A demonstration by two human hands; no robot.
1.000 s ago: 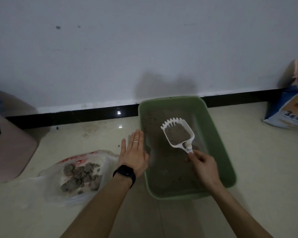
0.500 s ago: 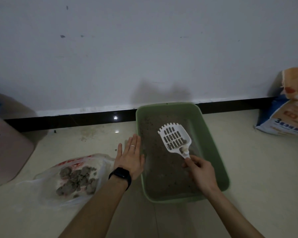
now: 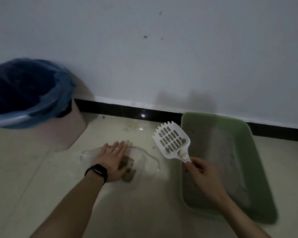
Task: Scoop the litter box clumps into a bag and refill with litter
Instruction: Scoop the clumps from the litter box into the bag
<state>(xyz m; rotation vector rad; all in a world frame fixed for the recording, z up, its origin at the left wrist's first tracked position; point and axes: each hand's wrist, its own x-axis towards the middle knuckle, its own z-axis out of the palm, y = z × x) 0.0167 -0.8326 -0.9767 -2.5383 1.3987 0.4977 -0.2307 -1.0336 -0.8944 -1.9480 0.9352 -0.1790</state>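
Observation:
A green litter box (image 3: 258,170) holding grey litter sits on the floor at the right. My right hand (image 3: 200,170) grips the handle of a white slotted scoop (image 3: 171,140), held above the floor just left of the box's near-left rim; a few small clumps lie in it. A clear plastic bag (image 3: 144,160) with dark clumps (image 3: 127,169) lies flat on the floor in the middle. My left hand (image 3: 112,158), fingers straight, is over the bag's left part and hides some of it. A black band sits on that wrist.
A pink bin with a blue liner (image 3: 29,93) stands at the left against the white wall (image 3: 162,57). A black baseboard (image 3: 127,110) runs along the wall's foot. The tiled floor (image 3: 41,186) stretches toward me.
The view has swung left, bringing the bin into sight. My right hand carried the scoop out of the box toward the bag. My left hand moved from the box's rim onto the bag.

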